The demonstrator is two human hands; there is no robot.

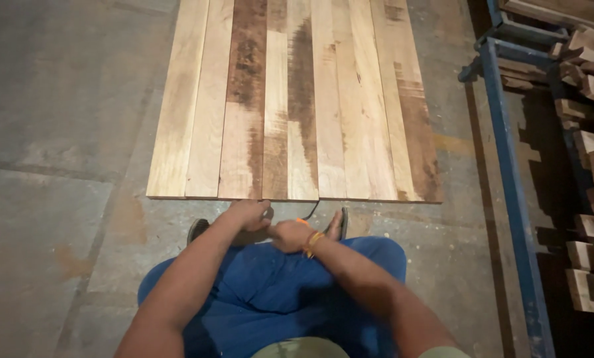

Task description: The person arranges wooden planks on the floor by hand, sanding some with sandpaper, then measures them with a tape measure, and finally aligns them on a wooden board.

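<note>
A panel of several pale and brown wooden boards (297, 99) lies flat on the concrete floor, its near edge just ahead of my knees. I am squatting in blue trousers (264, 292). My left hand (247, 215) is curled at the panel's near edge, with a small dark object (268, 212) at its fingertips. My right hand (289, 235) is closed in a fist just beside it, and orange and yellow bands (312, 244) circle its wrist. A small orange piece (301, 221) and a thin dark cord (312, 209) show past the right fist; what they belong to is unclear.
A blue metal frame (509, 179) runs along the right side. Behind it are stacks of short wood offcuts (592, 199). My sandalled feet (340, 224) rest near the panel's edge. Grey concrete floor (58, 132) spreads to the left.
</note>
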